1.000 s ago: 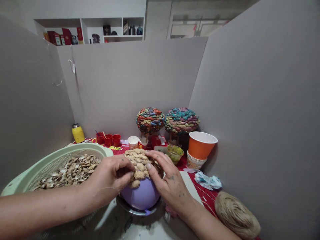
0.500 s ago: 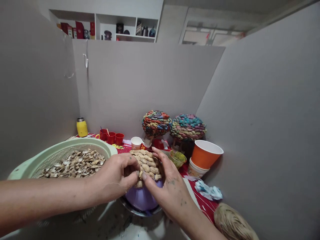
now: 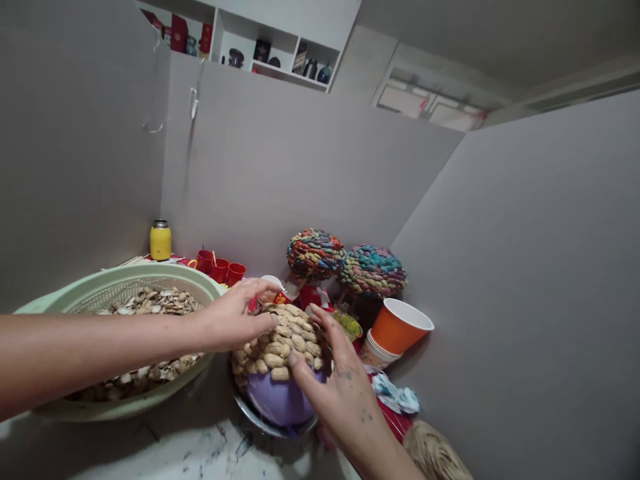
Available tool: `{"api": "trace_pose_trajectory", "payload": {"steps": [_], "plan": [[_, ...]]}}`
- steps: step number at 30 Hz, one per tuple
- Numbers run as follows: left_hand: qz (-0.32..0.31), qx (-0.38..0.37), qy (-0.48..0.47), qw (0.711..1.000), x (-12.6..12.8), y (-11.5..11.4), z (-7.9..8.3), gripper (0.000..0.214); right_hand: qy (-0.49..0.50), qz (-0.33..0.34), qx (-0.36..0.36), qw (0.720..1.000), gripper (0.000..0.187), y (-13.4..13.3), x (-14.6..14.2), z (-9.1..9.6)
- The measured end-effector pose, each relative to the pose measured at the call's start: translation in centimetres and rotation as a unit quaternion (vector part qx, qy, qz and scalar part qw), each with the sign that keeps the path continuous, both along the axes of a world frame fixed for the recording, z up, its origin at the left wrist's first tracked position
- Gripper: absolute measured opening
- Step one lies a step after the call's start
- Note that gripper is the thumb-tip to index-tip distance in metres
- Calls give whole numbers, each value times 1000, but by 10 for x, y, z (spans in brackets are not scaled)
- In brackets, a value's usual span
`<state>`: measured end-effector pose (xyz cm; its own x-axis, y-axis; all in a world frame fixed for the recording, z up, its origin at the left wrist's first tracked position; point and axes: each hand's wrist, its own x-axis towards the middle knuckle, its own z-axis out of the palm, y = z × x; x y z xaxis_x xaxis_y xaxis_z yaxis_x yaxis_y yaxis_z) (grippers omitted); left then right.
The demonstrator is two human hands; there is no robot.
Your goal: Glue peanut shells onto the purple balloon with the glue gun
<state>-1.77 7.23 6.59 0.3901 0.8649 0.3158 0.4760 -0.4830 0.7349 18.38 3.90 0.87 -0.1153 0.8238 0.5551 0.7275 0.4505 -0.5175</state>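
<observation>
A purple balloon (image 3: 280, 400) sits in a round metal bowl (image 3: 260, 423), its upper part covered by rows of unshelled peanuts (image 3: 280, 347). My left hand (image 3: 237, 320) is over the upper left of the peanut layer, fingers apart, thumb tip at the peanuts. I see nothing held in it. Along the right side rests my right hand (image 3: 345, 380), fingers and thumb spread, the thumb on the front peanuts. Left of the bowl, partly behind my left forearm, stands a green colander (image 3: 120, 272) of empty peanut shells (image 3: 155, 301).
Two colourful peanut-covered domes (image 3: 316, 255) stand at the back. An orange paper bucket (image 3: 403, 327) sits on stacked cups to the right, near a stained cloth (image 3: 395, 395) and a twine bundle (image 3: 433, 453). Red cups (image 3: 220, 270) and a yellow jar (image 3: 161, 241) line the back left. Grey partitions enclose the table.
My left hand has lifted from its pinch at the front peanuts and opened, moving up and left. My right hand stays on the side. The whole view has tilted.
</observation>
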Motion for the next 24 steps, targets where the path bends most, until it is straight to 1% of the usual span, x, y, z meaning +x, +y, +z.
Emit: {"api": "trace_pose_trajectory", "payload": {"steps": [2, 4, 6, 9, 14, 17, 21, 24], "plan": [[-33, -78, -13, 996, 1, 1, -2, 52, 6, 0, -6, 1000, 58, 1, 0, 0], [-54, -111, -22, 992, 2, 0, -6, 60, 16, 1, -18, 1000, 59, 1, 1, 0], [-54, -114, -23, 992, 4, -1, -9, 66, 28, 3, -35, 999, 60, 0, 2, 1], [-49, -122, -25, 991, 6, 0, -13, 68, 55, 12, -54, 997, 58, -2, 4, 4], [-67, -117, -27, 991, 8, 4, -18, 71, 89, 18, -50, 995, 52, -4, 5, 4], [-71, -116, -44, 990, 9, 3, -20, 68, 99, 24, -46, 994, 51, -4, 5, 3], [-96, -118, -76, 985, 11, -1, -19, 65, 103, 26, -53, 993, 51, -5, 5, 3], [-95, -108, -74, 987, 12, -2, -20, 63, 103, 31, -48, 993, 50, -6, 5, 3]]}}
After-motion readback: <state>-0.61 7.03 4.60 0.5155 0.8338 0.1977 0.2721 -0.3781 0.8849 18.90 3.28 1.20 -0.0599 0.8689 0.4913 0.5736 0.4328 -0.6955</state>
